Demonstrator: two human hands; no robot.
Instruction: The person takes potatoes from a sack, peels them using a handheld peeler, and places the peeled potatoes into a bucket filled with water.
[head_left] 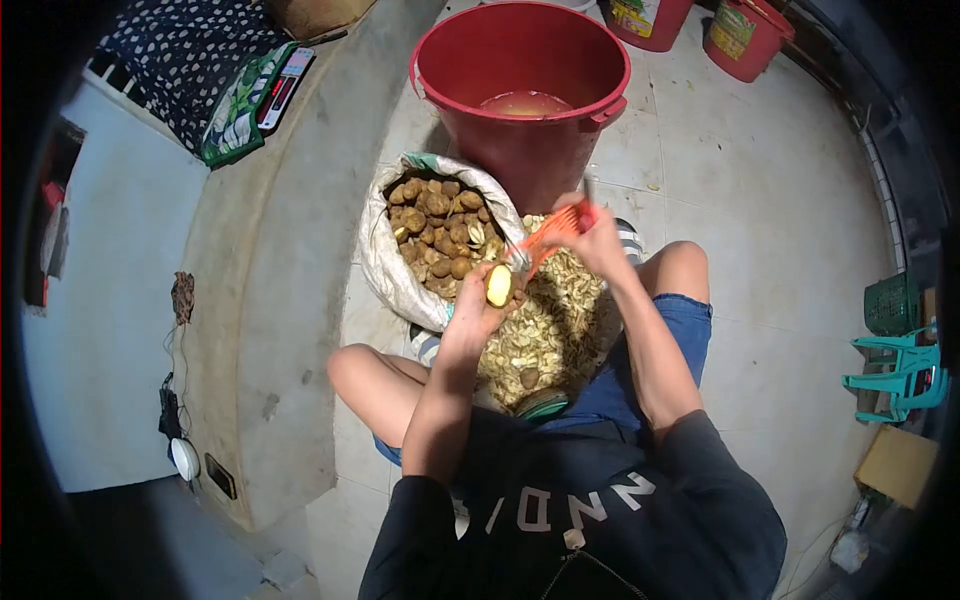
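Head view: pinching a tuber [498, 286], pale side upward, in grip of left hand [480, 306], at near right edge of sack [377, 245]. Held lengthwise roughly fore-and-aft, on the sack side of right hand [598, 243]; nearer to the left. Clasping orange tool [548, 239] in right grip, farther right from sack; blurred, perhaps a peeler. Right of sack: peelings [545, 335].
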